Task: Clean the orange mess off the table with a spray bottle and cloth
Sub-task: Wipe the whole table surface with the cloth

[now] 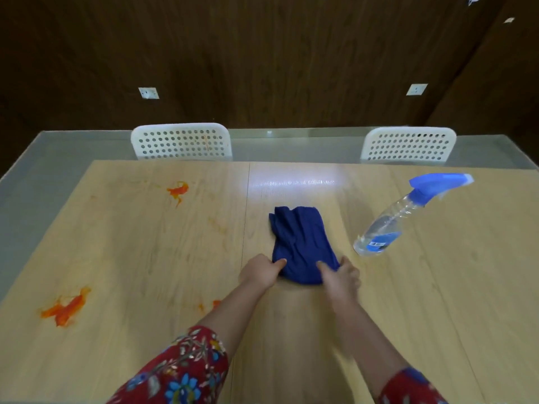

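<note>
Both of your hands sit just below the middle of the frame, at the near end of the blue cloth (302,246), which lies crumpled on the wooden tabletop (291,330). Your left hand (261,271) pinches the cloth's lower left corner, thumb on top of the fabric, and your right hand (339,277) pinches the lower right corner the same way, so the fingers (326,269) of both hands are closed on cloth. To the right of the cloth, near it but not touching, the clear spray bottle (388,225) stands on the tabletop and looks tilted toward the upper right, its blue trigger head (440,183) at the top. The orange mess is all in the left half of the frame: one smear (178,190) at the upper left, a larger one (67,309) at the lower left, and a small spot (215,303) just beside your left forearm. Your sleeves (186,371) are red with a flower print. Two white perforated chairs (180,141) stand at the far edge of the tabletop.
</note>
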